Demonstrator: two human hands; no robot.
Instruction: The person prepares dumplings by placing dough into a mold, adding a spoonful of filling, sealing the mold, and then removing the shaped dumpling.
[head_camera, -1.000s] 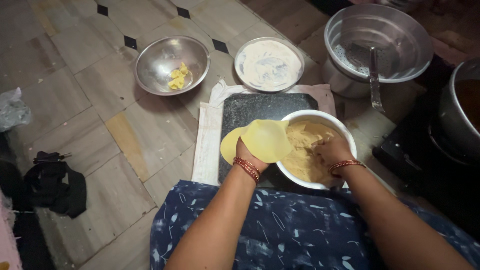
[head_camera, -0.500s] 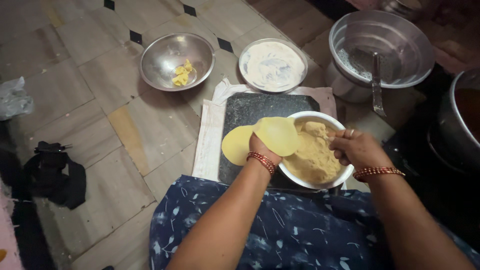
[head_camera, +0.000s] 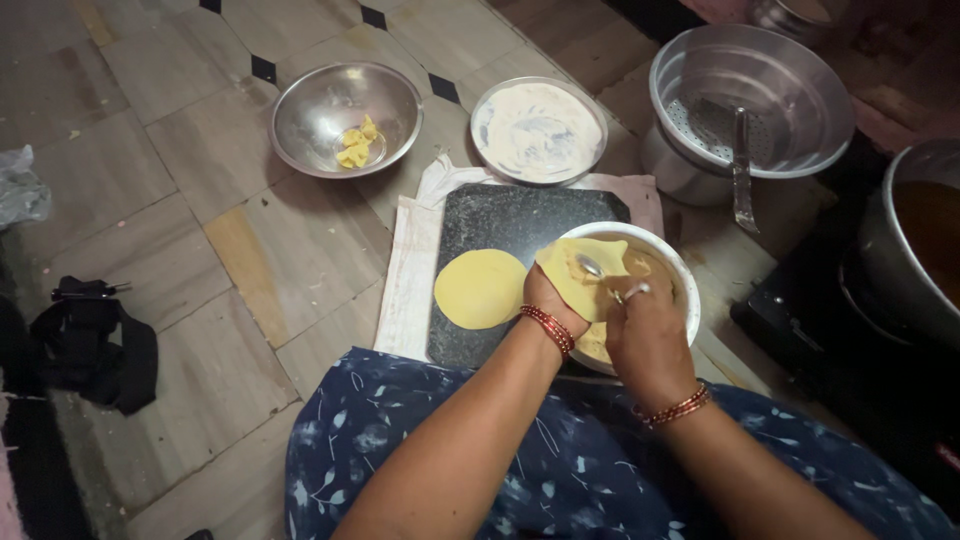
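My left hand (head_camera: 548, 306) holds a thin yellow dough round (head_camera: 572, 268) over a white bowl (head_camera: 678, 280) of brownish filling. My right hand (head_camera: 645, 335) grips a small metal spoon (head_camera: 598, 270) whose tip rests on that round. A second flat dough round (head_camera: 480, 288) lies on the dark stone board (head_camera: 500, 225), just left of the bowl. Both wrists wear red bangles.
A steel bowl (head_camera: 345, 118) with a few yellow dough pieces and a steel dish (head_camera: 538, 130) of white flour stand beyond the board. At the right are a large steel strainer pot (head_camera: 750, 100) with a ladle and a dark pot (head_camera: 915, 240). A black bag (head_camera: 95, 345) lies on the tiled floor at left.
My right hand has come out of the filling bowl with a spoon and brought it onto the dough round in my left hand. The left hand has shifted slightly right, over the bowl.
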